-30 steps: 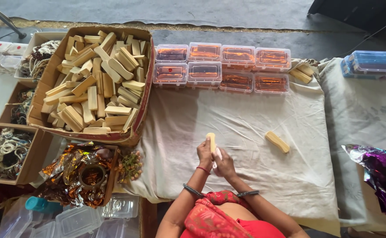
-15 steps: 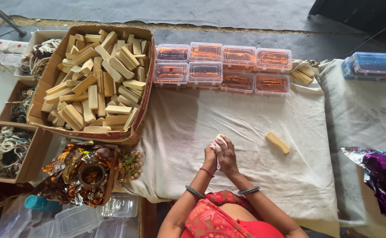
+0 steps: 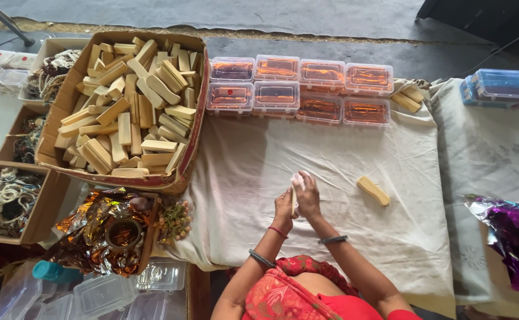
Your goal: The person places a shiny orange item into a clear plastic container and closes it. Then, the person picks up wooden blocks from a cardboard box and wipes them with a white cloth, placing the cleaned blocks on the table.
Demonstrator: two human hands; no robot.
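My left hand (image 3: 283,208) and my right hand (image 3: 308,195) are pressed together over the cream cloth (image 3: 330,154), with a pale wooden piece (image 3: 295,191) and a bit of white material clasped between them. Only a sliver of the piece shows between the palms. Another pale wooden piece (image 3: 373,190) lies loose on the cloth, to the right of my right hand. A large cardboard box (image 3: 192,142) heaped with several similar wooden pieces stands at the left.
Clear plastic boxes with orange contents (image 3: 298,89) line the cloth's far edge. A blue-lidded box (image 3: 499,85) sits far right. Boxes of beads (image 3: 7,198), shiny foil wrapping (image 3: 102,228), purple foil (image 3: 517,237) and empty clear containers (image 3: 99,293) surround me.
A second ago I held the wooden piece upright with its top showing above my fingers. My hands have since closed around it and lowered slightly toward the cloth.
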